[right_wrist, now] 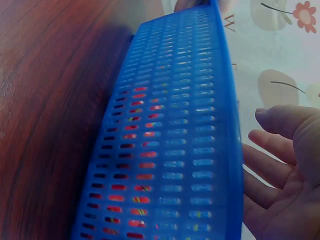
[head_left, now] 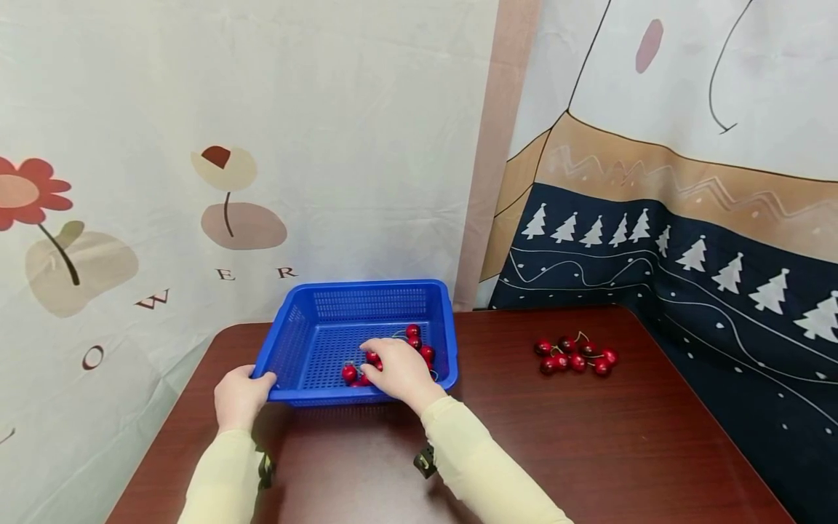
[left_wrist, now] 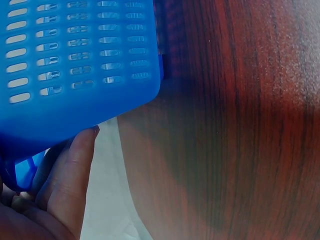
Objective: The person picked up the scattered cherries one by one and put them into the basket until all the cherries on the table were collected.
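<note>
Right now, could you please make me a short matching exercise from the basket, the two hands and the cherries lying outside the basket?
Column one
1. Basket
2. Left hand
3. Right hand
4. Outside cherries

Column two
A. Over the inside cherries
B. On the table, off to the right
C. Blue, with slotted sides
D. Gripping a rim at the near left corner

Pairs: 1-C, 2-D, 3-A, 4-B

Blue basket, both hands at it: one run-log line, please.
left hand: grips basket at near-left corner | right hand: over cherries inside, no grip visible | other cherries: on table, right of basket
</note>
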{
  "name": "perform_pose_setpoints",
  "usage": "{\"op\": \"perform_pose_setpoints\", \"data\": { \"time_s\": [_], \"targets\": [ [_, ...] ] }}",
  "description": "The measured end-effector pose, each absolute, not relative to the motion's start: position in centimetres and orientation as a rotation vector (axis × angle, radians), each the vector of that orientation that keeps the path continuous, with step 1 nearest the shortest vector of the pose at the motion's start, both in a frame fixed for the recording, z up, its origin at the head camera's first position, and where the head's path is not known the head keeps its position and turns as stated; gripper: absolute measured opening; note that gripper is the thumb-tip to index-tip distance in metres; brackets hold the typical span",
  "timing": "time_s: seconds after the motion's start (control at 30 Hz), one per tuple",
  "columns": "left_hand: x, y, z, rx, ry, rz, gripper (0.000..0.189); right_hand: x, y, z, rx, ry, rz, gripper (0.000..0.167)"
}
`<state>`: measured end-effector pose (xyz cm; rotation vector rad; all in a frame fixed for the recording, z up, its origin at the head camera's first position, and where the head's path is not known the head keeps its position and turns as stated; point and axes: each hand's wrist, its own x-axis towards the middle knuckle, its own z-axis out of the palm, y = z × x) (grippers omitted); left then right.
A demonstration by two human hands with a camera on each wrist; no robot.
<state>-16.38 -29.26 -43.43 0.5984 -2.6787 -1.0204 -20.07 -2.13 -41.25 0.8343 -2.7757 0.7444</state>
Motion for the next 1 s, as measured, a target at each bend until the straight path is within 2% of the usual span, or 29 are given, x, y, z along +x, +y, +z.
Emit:
{"op": "perform_pose_setpoints", "data": {
  "time_s": [0.43,1.0],
  "targets": [
    [-16.5,-29.4,-43.6,0.61,-2.685,-1.026,0.042,-19.2,1.6,-40.2,0.836,-2.715,0.887,0.05],
    [-16.6,-29.4,-43.7,0.604,-2.676,-1.028,0.041,-18.8,10.2,-40.4,0.791,-2.607,0.987,0.059]
  ]
}}
